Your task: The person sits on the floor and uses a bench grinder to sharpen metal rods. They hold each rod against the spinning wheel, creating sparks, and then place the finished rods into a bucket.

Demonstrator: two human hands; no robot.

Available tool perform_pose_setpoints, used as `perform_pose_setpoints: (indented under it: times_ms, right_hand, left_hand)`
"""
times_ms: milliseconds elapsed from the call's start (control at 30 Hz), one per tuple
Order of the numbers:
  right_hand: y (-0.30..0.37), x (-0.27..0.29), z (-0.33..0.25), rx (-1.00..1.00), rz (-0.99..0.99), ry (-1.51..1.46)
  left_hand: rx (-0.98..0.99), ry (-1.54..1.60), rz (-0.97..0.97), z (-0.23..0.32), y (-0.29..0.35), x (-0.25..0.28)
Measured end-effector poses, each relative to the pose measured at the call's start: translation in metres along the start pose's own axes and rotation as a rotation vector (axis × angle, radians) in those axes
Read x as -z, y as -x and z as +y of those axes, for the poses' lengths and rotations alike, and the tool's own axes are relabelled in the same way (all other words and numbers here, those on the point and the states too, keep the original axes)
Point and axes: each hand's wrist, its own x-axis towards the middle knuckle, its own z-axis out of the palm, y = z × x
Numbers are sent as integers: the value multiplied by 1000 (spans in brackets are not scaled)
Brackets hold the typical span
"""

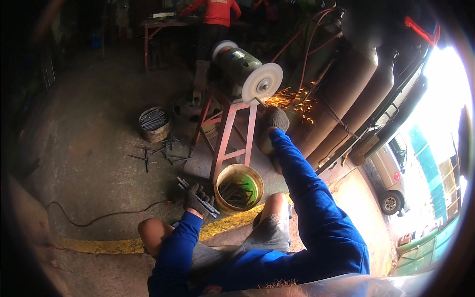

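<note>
My right hand [276, 119], in a grey knit glove, is stretched far forward with its fingers closed. It holds a short ribbed steel rod [260, 102] whose tip meets the lower edge of a pale grinding wheel [256, 85]. Orange sparks [289, 99] fly off to the right. The wheel belongs to a green bench grinder [240, 63] on a reddish metal stand [226, 133]. Close to my knees, my left hand [194, 196], also gloved, is wrapped round a few ribbed steel rods [212, 210]. Just right of it stands a bucket [218, 193] with dark rod pieces inside.
Another bucket [157, 135] full of rods stands left of the stand, with loose rods [147, 161] on the floor beside it. Tall gas cylinders [341, 94] lean at the right. A cable [99, 219] crosses the floor. A person in red [217, 12] stands behind the grinder.
</note>
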Motion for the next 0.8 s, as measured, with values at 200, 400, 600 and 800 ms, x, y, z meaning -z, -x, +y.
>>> perform_pose_setpoints:
  times_ms: [200, 400, 600, 800]
  right_hand:
    - [-2, 5, 4, -55, -73, -17]
    - [-3, 7, 0, -48, -63, -68]
    - [-9, -10, 11, -38, -72, -40]
    - [5, -6, 4, -7, -2, -67]
  left_hand:
    - [0, -17, -28, -1, 2, -2]
    - [12, 0, -14, -1, -4, 1]
    - [4, -7, 0, -2, -1, -3]
    - [28, 8, 4, -1, -6, 1]
